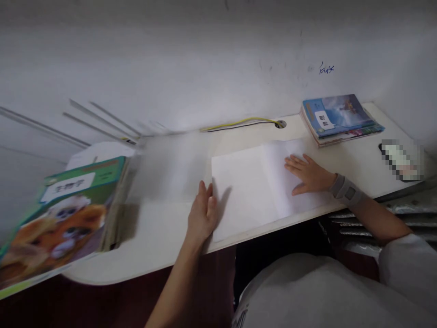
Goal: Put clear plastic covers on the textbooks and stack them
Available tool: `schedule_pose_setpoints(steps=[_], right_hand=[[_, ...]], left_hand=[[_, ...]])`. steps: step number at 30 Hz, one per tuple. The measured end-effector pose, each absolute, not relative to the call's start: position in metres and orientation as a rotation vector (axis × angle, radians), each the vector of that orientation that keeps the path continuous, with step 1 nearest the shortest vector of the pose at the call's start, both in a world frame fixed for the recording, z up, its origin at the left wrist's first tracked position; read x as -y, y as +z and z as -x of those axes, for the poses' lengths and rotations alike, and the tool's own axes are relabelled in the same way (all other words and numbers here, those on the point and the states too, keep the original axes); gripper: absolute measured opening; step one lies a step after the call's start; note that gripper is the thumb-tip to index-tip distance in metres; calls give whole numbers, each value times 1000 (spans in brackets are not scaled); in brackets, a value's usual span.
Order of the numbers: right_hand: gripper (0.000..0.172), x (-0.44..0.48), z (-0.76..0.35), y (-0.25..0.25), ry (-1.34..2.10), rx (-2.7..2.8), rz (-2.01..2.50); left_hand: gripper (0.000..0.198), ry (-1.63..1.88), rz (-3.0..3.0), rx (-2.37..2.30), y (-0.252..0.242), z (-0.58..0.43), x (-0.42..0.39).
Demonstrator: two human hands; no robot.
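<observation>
Blank white paper (241, 189) lies on the white desk in front of me, opened out like a booklet; its right-hand leaf (278, 164) bulges slightly. My right hand (309, 175) rests on that leaf, palm down and fingers spread, holding nothing. A grey band (348, 189) circles the right wrist. My left hand (202, 214) is at the paper's left edge, turned on its side, fingers stretched out and nothing in it. Left of that hand lies a clear, see-through sheet (170, 168); its outline is blurred.
A stack of books with a green cover (78, 200) stands at the left. Blue-covered books (336, 116) are piled at the back right, near a phone-like object (401, 159), partly pixelated. A yellow cable (239, 122) runs along the wall into a desk hole (280, 124).
</observation>
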State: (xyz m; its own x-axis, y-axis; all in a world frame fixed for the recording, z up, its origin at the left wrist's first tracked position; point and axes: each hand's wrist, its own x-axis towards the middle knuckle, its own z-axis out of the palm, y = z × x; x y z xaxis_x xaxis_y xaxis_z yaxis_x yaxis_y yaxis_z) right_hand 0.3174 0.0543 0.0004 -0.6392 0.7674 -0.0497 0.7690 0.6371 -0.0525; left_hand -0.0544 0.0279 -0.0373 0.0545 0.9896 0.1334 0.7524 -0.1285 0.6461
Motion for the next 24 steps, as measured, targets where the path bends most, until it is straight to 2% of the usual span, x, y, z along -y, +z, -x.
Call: schedule_pose_setpoints(steps=[4, 15, 24], right_hand=[[102, -42, -309, -7, -157, -2760, -1349], [102, -48, -328, -11, -111, -2815, -1277], [100, -60, -335, -13, -135, -2785, -1257]], left_hand=[[65, 808, -1951, -1739, -42, 57, -30], [72, 783, -2003, -1747, -45, 58, -32], [65, 785, -2027, -1720, -42, 57, -32]])
